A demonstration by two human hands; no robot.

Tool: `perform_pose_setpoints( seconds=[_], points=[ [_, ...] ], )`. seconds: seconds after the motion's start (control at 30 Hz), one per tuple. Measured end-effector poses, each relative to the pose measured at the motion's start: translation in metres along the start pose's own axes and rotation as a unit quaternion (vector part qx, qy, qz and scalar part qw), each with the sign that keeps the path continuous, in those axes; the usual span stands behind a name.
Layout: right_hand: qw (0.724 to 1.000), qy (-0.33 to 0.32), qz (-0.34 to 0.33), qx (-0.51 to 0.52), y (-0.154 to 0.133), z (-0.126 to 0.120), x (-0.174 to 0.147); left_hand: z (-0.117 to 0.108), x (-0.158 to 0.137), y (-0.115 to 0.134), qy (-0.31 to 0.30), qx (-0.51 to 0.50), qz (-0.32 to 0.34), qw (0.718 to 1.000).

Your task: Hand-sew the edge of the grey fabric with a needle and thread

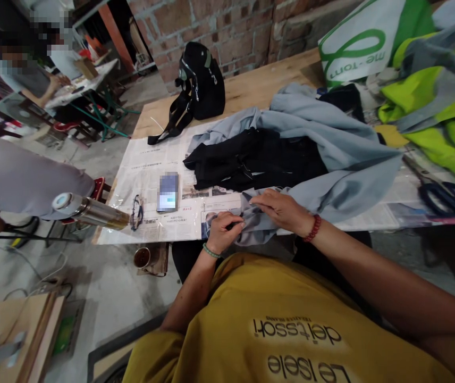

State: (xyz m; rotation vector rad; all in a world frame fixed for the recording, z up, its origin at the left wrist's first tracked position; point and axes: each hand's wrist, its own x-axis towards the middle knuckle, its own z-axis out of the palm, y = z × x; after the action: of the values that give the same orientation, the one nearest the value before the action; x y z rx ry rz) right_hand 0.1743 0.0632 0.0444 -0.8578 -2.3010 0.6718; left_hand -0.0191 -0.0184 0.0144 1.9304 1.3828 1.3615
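Holding the left hand [224,230] half-curled at and the right hand [281,208] bent over gray cloth [343,165] overhanging the near edge of the table [247,93], leaving any pinch impossible to tell, and perhaps risking dragging along the black cloth [267,154] on top by tugging too hard.

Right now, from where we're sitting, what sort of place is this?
Probably a sewing workshop: gray cloth is spread over a newspaper-covered worktable, scissors with dark blue handles lie nearby, and people sit at another table.
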Motion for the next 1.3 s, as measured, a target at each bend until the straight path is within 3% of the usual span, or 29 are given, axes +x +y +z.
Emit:
perform_pose_setpoints(
  seconds=[0.17, 0.4, 0.93, 1.03, 1.17, 1.3],
  points=[
    [0.995, -0.084, -0.042, -0.035, 0.004, 0.010, 0.001, -0.001, 0.000, 0.000, -0.001, -0.009, 0.011, 1.000],
    [0.985, -0.143, -0.086, -0.037, 0.003, 0.009, -0.001, -0.002, 0.000, -0.001, -0.001, -0.017, 0.008, 1.000],
    [0.984, -0.139, -0.103, 0.028, 0.003, 0.012, -0.004, -0.001, 0.000, 0.000, -0.008, -0.011, 0.008, 1.000],
    [0.987, -0.129, -0.075, 0.064, -0.001, 0.010, -0.003, -0.001, 0.000, 0.001, -0.018, -0.007, 0.004, 1.000],
    [0.983, -0.129, 0.018, 0.128, -0.006, 0.006, 0.001, -0.002, 0.000, 0.000, -0.027, -0.007, 0.011, 1.000],
    [0.949, -0.156, 0.113, 0.251, -0.006, 0.001, 0.007, -0.002, 0.000, -0.001, -0.024, -0.022, 0.017, 0.999]
  ],
)
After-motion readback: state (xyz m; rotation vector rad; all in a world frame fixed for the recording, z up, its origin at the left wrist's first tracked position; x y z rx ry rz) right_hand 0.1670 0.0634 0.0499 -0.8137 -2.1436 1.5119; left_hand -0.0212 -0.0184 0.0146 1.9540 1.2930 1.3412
